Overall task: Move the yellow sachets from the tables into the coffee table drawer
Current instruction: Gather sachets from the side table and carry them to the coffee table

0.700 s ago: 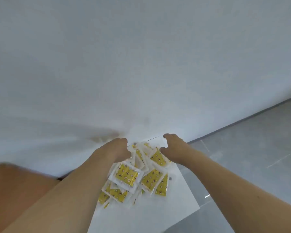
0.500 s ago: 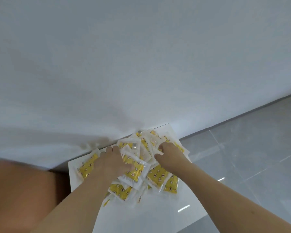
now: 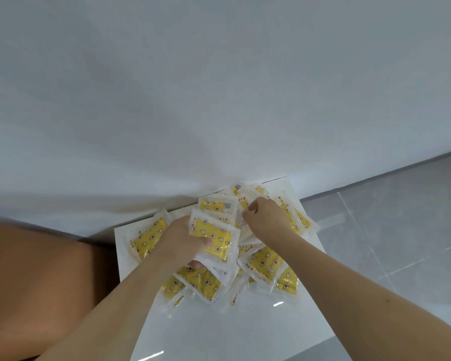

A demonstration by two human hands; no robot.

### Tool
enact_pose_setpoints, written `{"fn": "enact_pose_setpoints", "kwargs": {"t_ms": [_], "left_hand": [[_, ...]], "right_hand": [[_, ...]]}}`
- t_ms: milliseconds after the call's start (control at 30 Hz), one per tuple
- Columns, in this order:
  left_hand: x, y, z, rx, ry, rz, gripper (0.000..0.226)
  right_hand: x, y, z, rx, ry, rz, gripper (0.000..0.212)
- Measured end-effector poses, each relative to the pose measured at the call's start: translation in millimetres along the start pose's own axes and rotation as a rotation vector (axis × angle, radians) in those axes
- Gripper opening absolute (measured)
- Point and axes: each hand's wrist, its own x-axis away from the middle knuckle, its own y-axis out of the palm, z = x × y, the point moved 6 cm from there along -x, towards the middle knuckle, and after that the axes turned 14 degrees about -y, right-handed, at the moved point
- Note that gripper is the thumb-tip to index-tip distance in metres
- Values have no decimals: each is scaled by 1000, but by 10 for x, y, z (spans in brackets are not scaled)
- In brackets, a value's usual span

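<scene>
- Head view (the only one supplied): a heap of yellow sachets (image 3: 214, 256) is seen spread over a white table (image 3: 219, 332), pushed up toward the wall (image 3: 219, 87) at the table's far edge
- Left hand (image 3: 182, 243) is closed on one sachet (image 3: 214, 237) near the top of the heap; thumb is laid over the yellow face, other fingers are hidden beneath, and the pack is tilted up off the pile
- Right hand (image 3: 267, 220) is curled into the far part of the heap w/ thumb & forefinger pinched at a clear wrapper edge; which pack is gripped can't be told
- Handling, as judged: packs are light, thin & soft, in glossy clear film w/ wide flat seams; they are likely slippery against each other, so several could be scooped together but some may be shed
- Best hold is judged to be across the flat body or at a seam edge, thumb on top; little fragility is expected
- Packs at the right edge (image 3: 301, 222) lie close to the table rim and could be knocked onto the grey floor (image 3: 401, 230)
- Brown surface (image 3: 37, 277) is seen left of the table; what it is can't be told
- No drawer or coffee table is shown; nothing else is seen blocking the hands
</scene>
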Motion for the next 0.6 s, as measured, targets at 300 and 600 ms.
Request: {"fn": "enact_pose_setpoints", "kwargs": {"t_ms": [300,600], "left_hand": [[28,-655,-396,331,-242,19,24],[-63,-668,-452,430,-211,86,18]], "right_hand": [[-4,273,-400,94,-44,3,48],[-58,521,-395,57,207,6,89]]}}
